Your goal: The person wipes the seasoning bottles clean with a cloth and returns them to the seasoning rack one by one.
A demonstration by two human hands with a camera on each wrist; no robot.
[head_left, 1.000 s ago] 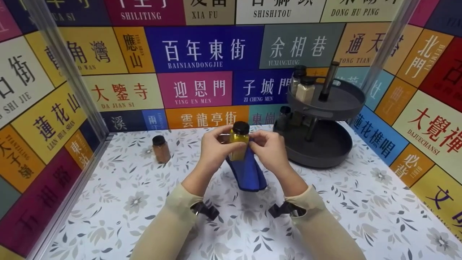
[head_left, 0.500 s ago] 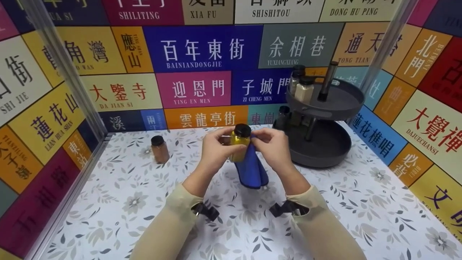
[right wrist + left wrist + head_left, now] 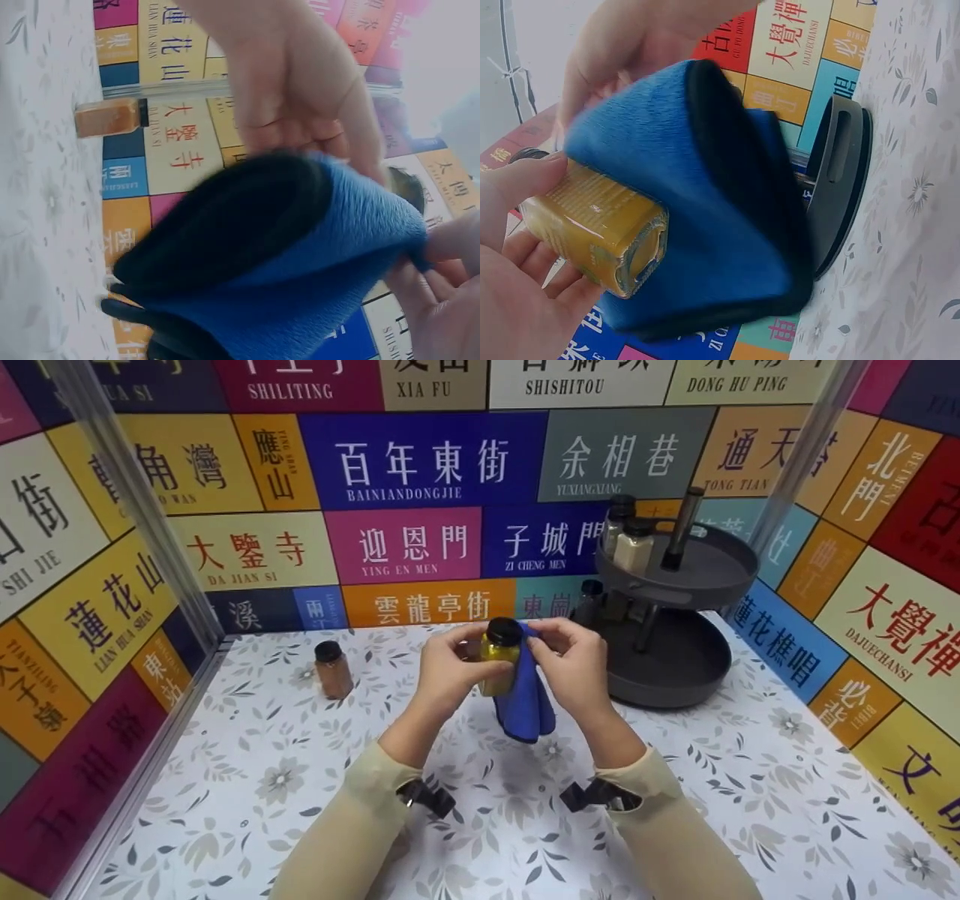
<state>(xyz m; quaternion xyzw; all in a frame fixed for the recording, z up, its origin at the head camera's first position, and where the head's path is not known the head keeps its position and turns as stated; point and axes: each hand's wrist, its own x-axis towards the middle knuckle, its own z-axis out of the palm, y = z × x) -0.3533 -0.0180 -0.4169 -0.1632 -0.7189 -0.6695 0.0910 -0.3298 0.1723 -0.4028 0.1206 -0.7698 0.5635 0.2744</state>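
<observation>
Yellow contents showed through a clear, black-capped bottle, and the left hand had its fingers and thumb clamped around it, the thumb lying across the bottle's near side. The bottle was held above the table, cap uppermost. Just to the bottle's right, the right hand had its thumb and fingertips together, pinching the upper part of a blue cloth. This dark-edged cloth hung in folds close beside the bottle, its lower end reaching below the bottle's base; motion blurred it in the wrist views, and whether it touched the glass I could not tell.

Nearer the wearer than the bottle, both pale sleeves ended by black wrist mounts. Well to the bottle's left, a brown-filled jar with a black cap stood upright on the floral-printed table. Right of the bottle and beyond the right hand stood a dark two-tier stand, a pale-filled jar on its upper level. Behind the bottle rose a wall of coloured name panels.
</observation>
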